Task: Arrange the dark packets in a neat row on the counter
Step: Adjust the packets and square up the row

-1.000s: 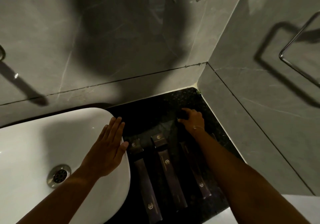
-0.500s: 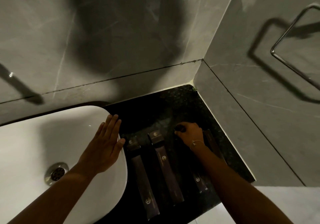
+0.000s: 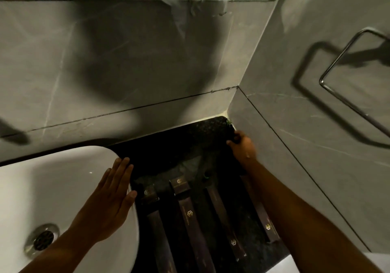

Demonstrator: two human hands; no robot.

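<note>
While the left hand [image 3: 109, 201] lies flat and spread on the white sink [image 3: 52, 188] rim, holding nothing, four dark packets [image 3: 191, 215] lie side by side on the black counter [image 3: 168, 152], and the right hand [image 3: 242, 146] is closed around a small dark object, unidentifiable, by the corner wall [image 3: 295, 146].

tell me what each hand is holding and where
Right hand closes its fingertips on a small dark object; what it is cannot be told. Left hand holds nothing.
</note>
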